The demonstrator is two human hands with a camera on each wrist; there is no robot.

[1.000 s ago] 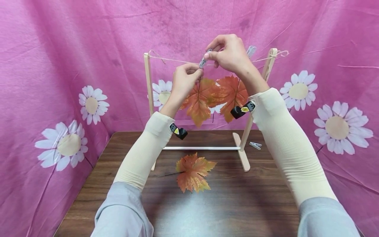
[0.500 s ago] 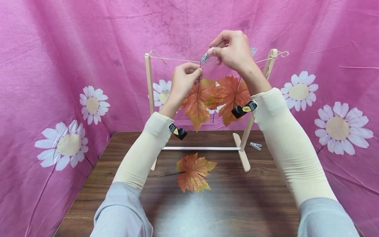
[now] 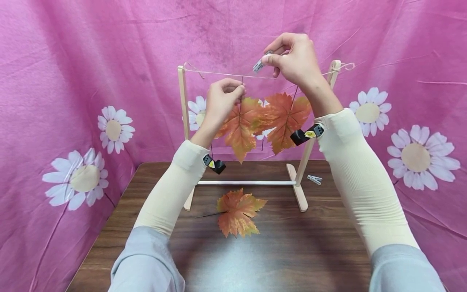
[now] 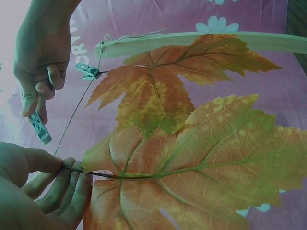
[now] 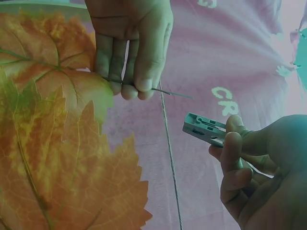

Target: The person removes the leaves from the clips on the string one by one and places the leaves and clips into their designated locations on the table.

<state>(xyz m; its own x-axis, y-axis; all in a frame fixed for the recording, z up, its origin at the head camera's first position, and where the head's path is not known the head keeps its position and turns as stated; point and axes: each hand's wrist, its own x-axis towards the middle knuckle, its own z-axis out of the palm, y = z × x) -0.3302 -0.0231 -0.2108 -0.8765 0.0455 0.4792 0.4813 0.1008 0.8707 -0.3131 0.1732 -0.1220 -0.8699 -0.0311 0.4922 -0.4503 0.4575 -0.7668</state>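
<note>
My left hand [image 3: 224, 98] pinches the thin dark stem of an orange maple leaf [image 3: 240, 129], which hangs below the fingers. The stem's tip [image 5: 178, 94] crosses the string [image 3: 215, 74], as the right wrist view shows. Up and to the right, my right hand [image 3: 294, 61] pinches a grey clothespin [image 3: 258, 65] between thumb and fingers. That pin is apart from both string and stem. A second maple leaf [image 3: 288, 119] hangs farther right, its stem held to the string by another clothespin [image 4: 87, 71], seen in the left wrist view.
The string runs between two wooden posts [image 3: 183, 107] of a stand with a white lower bar [image 3: 248, 183]. Another maple leaf [image 3: 238, 213] lies on the brown table [image 3: 313, 251]. One more clothespin [image 3: 314, 179] lies by the stand's right foot [image 3: 297, 190]. Pink flowered cloth [image 3: 146, 48] hangs behind.
My right hand has moved up and right, taking the clothespin away from the stem and string. My left hand has shifted a little left with its leaf.
</note>
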